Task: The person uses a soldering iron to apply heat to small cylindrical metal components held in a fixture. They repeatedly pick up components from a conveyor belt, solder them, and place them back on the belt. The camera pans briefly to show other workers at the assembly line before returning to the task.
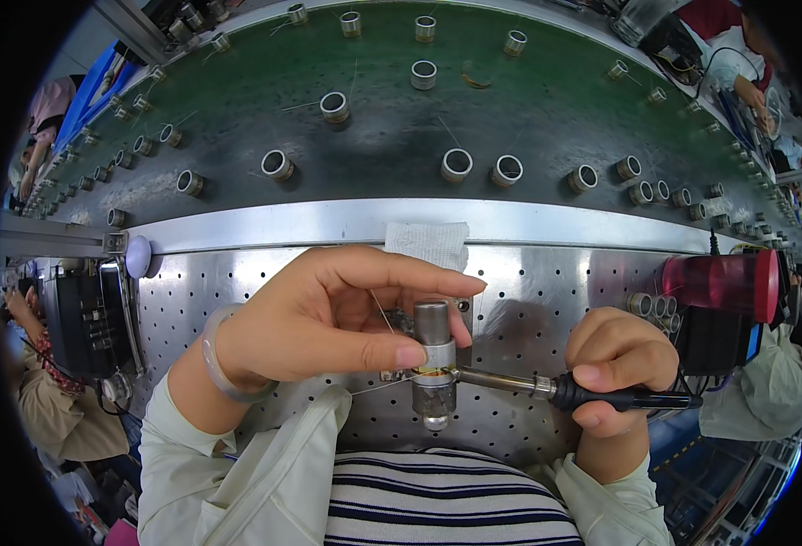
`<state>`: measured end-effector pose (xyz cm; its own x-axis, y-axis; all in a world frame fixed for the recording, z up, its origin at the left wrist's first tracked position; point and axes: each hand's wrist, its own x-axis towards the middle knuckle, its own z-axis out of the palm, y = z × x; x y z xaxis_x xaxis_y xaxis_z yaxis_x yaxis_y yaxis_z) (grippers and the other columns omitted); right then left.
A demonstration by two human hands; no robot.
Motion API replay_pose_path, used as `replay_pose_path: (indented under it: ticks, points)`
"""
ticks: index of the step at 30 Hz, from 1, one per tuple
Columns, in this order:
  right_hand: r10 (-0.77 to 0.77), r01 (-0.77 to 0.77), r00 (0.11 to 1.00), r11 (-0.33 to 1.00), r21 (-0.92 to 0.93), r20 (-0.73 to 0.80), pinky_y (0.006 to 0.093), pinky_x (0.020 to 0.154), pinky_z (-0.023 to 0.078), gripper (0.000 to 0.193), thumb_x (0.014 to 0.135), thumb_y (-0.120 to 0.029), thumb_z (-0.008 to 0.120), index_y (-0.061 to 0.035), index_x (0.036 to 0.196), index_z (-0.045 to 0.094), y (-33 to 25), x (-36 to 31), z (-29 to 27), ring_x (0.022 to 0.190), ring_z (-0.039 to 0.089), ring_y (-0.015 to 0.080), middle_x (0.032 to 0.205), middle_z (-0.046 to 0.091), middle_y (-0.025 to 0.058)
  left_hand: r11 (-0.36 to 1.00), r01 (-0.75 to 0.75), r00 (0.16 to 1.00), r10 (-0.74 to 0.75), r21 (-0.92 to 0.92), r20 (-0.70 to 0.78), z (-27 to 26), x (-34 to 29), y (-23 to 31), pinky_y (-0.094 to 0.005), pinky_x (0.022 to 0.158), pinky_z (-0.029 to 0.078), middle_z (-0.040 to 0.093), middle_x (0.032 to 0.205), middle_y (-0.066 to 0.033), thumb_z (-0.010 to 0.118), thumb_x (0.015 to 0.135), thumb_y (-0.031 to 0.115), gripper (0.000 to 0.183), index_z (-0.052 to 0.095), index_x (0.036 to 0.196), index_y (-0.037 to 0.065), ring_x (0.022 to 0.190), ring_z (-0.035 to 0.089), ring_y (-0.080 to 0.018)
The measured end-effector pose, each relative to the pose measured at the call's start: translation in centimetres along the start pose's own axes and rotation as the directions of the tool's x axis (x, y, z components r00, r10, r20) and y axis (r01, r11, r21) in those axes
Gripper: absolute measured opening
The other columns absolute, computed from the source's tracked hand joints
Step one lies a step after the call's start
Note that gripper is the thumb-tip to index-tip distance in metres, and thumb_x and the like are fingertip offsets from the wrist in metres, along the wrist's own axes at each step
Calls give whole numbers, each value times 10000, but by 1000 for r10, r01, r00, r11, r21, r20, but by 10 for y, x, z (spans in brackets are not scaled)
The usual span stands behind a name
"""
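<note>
In front of my chest, a dark metal cylinder (433, 323) stands on the perforated metal worktop (533, 282), with a silver ring (440, 356) around its middle. Coppery windings show at the ring's lower edge. My left hand (319, 314) curls around it from the left, thumb pressed on the ring and index finger stretched past the cylinder's top; its other fingers are partly hidden. Thin wires run beside that thumb. In my right hand (621, 364) is a soldering iron (583, 394) with a black handle, gripped like a pen. Its tip touches or nearly touches the ring near the windings.
Beyond a metal rail (310, 221), a green conveyor belt (383, 127) carries several metal rings. A folded white cloth (426, 238) lies against the rail. At right are a red container (724, 284) and stacked rings (654, 308); at left, a black box (78, 318). People sit on both sides.
</note>
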<state>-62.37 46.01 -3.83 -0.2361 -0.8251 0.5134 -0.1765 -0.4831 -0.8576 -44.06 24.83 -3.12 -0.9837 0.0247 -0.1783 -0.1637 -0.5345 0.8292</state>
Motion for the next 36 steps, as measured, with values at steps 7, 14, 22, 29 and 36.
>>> replay_pose_path:
  ticks: [7, 14, 22, 29, 36]
  points:
    - [-28, 28, 1000, 998, -48, -3, 272, 496, 443, 297, 642, -81, 836, 7, 855, 649, -1, 0, -1, 544, 569, 199, 669, 600, 87, 1000, 4, 1000, -4, -16, -7, 2, 3, 0, -244, 808, 551, 574, 1228, -141, 654, 816, -55, 507, 499, 1298, -38, 1093, 576, -204]
    - [-11, 13, 1000, 996, -86, 16, 274, 494, 443, 288, 642, -85, 837, 1, 846, 653, -6, 2, -2, 542, 569, 202, 658, 593, 80, 999, 31, 999, -30, 37, -20, 6, 4, 6, -226, 799, 552, 588, 1171, -142, 671, 789, -77, 545, 492, 1302, -39, 1068, 582, -192]
    - [-18, 18, 993, 1000, -4, -113, 285, 507, 441, 243, 671, -84, 785, 30, 828, 638, 0, -7, -10, 539, 566, 211, 658, 605, 106, 994, 100, 994, -101, -46, -27, 9, 8, 7, -229, 786, 548, 592, 1136, -159, 702, 755, -81, 642, 450, 1342, -26, 1048, 581, -181]
    - [25, -16, 988, 998, 66, -150, 285, 529, 451, 242, 677, -73, 782, 34, 846, 646, 1, -10, -8, 566, 583, 212, 686, 625, 115, 982, 91, 993, -102, -167, -58, 3, 12, 2, -219, 755, 533, 631, 1029, -193, 756, 684, -63, 794, 376, 1381, -59, 932, 639, -197]
    - [32, -24, 994, 997, 76, -106, 288, 534, 454, 250, 665, -44, 788, 39, 859, 655, 1, -7, -7, 572, 589, 220, 683, 627, 118, 984, 146, 986, -154, -97, -71, 5, 11, -3, -232, 784, 547, 631, 1018, -179, 737, 696, -87, 800, 348, 1394, -59, 946, 642, -201]
